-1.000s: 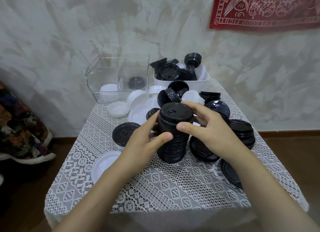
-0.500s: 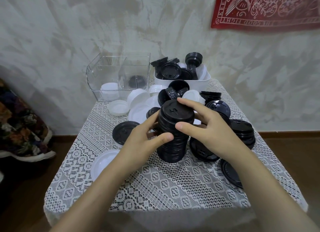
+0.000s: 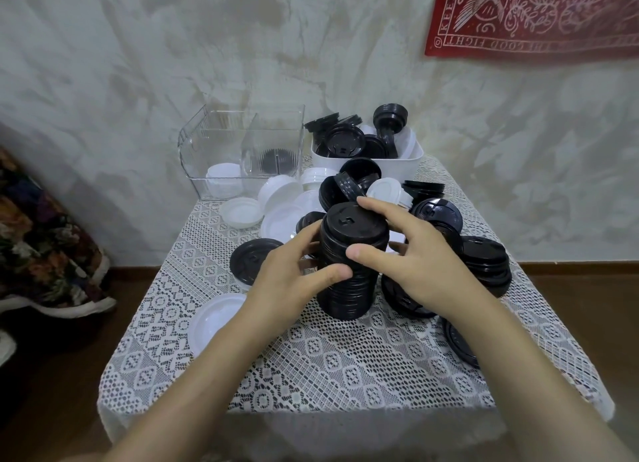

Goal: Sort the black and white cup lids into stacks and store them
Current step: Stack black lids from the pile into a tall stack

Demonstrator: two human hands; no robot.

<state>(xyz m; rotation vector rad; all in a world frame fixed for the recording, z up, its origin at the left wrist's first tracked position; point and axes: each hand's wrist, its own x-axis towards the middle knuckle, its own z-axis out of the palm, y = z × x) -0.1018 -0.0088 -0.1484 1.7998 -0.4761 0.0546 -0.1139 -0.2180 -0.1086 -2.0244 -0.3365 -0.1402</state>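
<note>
A tall stack of black lids [image 3: 351,264] stands on the lace-covered table [image 3: 345,358] in the middle. My left hand [image 3: 290,275] grips its left side, thumb across the front. My right hand [image 3: 408,254] grips its right side, with fingers over the top lid's far rim and the thumb on the front. Loose black lids [image 3: 254,263] and white lids [image 3: 214,318] lie around the stack. A shorter black stack [image 3: 485,263] sits to the right.
A clear divided bin [image 3: 242,150] at the back left holds some white lids and a black one. A white tub [image 3: 366,155] at the back is piled with black lids. The table's front edge is close to me, and a patterned cushion [image 3: 41,247] lies on the floor at left.
Both hands stay round the black stack. The stack has stayed where it was, and my view has shifted a little.
</note>
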